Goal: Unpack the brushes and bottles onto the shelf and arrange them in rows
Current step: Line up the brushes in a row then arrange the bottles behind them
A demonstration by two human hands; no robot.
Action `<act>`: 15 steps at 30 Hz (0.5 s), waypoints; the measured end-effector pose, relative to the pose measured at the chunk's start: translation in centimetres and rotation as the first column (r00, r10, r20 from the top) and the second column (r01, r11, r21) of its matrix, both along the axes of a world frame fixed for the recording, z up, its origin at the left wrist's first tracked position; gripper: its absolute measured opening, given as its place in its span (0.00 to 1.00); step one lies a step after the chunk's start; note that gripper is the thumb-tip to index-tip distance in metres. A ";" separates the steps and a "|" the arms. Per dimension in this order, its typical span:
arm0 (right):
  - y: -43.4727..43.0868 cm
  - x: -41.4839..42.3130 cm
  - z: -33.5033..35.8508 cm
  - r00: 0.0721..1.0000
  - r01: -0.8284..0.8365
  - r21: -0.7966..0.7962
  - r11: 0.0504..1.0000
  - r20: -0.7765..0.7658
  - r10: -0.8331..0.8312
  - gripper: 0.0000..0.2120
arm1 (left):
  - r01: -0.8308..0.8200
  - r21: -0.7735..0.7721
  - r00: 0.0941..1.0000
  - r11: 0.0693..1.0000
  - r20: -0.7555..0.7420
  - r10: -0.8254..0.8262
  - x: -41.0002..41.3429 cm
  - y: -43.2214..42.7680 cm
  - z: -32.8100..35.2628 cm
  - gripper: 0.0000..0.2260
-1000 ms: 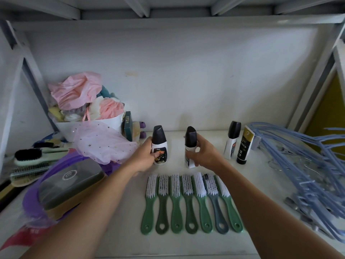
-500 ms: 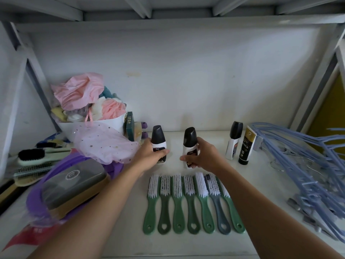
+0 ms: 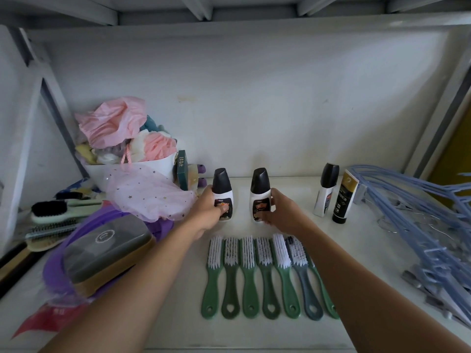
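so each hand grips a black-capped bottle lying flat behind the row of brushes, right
Not quite. The head view shows both bottles standing upright, not lying flat. The left hand grips the left bottle and the right hand grips the right bottle, behind the row of brushes.

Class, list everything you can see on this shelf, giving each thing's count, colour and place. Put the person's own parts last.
scrub brushes: seven, six green and one grey, front row, side by side
left bottle and right bottle: two, white with black caps, upright behind the brushes
spare bottle: one, white with black cap, right rear
tube: one, black and gold, beside the spare bottle
hangers: a pile, blue, far right
basket: one, white, left rear, holding pink puffs
starry mesh: one, pink, before the basket
boxed brush: one, grey lid, tan base, left front
shelf: one, white, beneath all
left grip: one, bare hand, holds the left bottle
right grip: one, bare hand, holds the right bottle
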State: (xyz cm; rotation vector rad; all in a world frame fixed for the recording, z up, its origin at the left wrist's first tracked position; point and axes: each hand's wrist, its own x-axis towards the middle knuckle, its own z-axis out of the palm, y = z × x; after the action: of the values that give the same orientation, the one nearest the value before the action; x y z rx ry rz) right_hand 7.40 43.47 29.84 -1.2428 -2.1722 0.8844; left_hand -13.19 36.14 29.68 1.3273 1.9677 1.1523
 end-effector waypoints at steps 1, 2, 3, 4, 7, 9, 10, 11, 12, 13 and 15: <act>0.0 -0.2 -0.1 1.000 0.003 -0.006 1.000 -0.011 -0.003 0.16 | 0.004 -0.017 1.000 1.000 -0.001 -0.004 -0.2 0.0 -0.1 0.23; -0.1 -0.5 -0.1 1.000 0.004 -0.011 1.000 -0.019 -0.004 0.16 | 0.015 -0.033 1.000 0.999 -0.010 -0.015 -0.4 0.0 -0.1 0.25; -0.2 -0.7 -0.2 1.000 0.004 -0.014 1.000 -0.022 -0.004 0.16 | 0.029 -0.044 0.999 0.999 -0.020 -0.030 -0.4 -0.1 -0.1 0.26; -0.2 -0.9 -0.2 1.000 0.004 -0.016 1.000 -0.023 -0.004 0.16 | 0.041 -0.048 0.999 0.998 -0.022 -0.042 -0.5 -0.1 -0.1 0.28; -0.3 -1.4 -0.2 1.000 0.006 -0.026 1.000 -0.027 -0.007 0.16 | 0.048 -0.053 0.999 0.997 -0.012 -0.049 -0.6 0.0 -0.2 0.28; -0.4 -1.7 -0.1 1.000 0.008 -0.029 1.000 -0.024 -0.009 0.17 | 0.038 -0.058 0.999 0.998 -0.011 -0.039 -0.8 0.0 -0.5 0.28; -0.5 -1.8 -0.1 1.000 0.009 -0.028 1.000 -0.022 -0.010 0.17 | 0.035 -0.061 0.999 0.998 -0.014 -0.036 -0.9 0.1 -0.7 0.28; -0.6 -1.9 -0.1 1.000 0.011 -0.026 1.000 -0.018 -0.011 0.18 | 0.039 -0.060 0.999 0.997 -0.021 -0.041 -0.9 0.0 -0.9 0.28; -0.6 -2.0 -0.1 1.000 0.013 -0.021 1.000 -0.013 -0.014 0.18 | 0.046 -0.053 0.998 0.998 -0.033 -0.048 -0.9 0.0 -1.0 0.27; -0.6 -2.0 -0.1 1.000 0.017 -0.014 1.000 -0.006 -0.017 0.18 | 0.052 -0.044 0.997 0.998 -0.052 -0.054 -0.9 -0.1 -1.0 0.26; -0.6 -2.2 -0.1 1.000 0.021 -0.007 1.000 0.003 -0.021 0.18 | 0.063 -0.019 0.994 0.998 -0.083 -0.065 -0.9 -0.4 -0.8 0.25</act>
State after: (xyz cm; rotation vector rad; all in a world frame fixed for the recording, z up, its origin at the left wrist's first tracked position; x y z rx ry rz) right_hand 5.23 42.83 29.70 -1.2686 -2.1558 0.8834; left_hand -14.07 35.72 28.89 1.4409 1.9737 1.0646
